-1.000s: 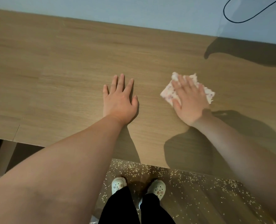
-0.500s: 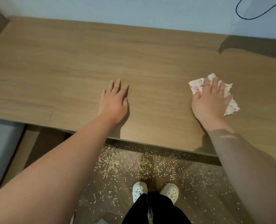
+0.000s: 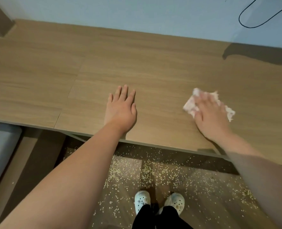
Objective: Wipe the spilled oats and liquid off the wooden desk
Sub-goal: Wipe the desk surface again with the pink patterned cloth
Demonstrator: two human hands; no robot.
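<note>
We see the right hand (image 3: pixel 209 116) blurred, its fingers (image 3: pixel 203 100) running together, and it covers the middle of the cloth (image 3: pixel 190 107), whose pattern we cannot read. The bench (image 3: pixel 153 66) runs off both side edges. The cable (image 3: pixel 252 22) is cut by the top and right edges, the legs (image 3: pixel 153 219) by the bottom. The grains (image 3: pixel 147 172) on the floor (image 3: pixel 211 204) are too small for us to tell apart.

The right hand (image 3: pixel 209 116) has swept the cloth (image 3: pixel 190 106) back left, toward the left hand (image 3: pixel 121 110), after swinging right half a second ago. Its blurred fingers seem angled far-left again, with more cloth showing on that side.
</note>
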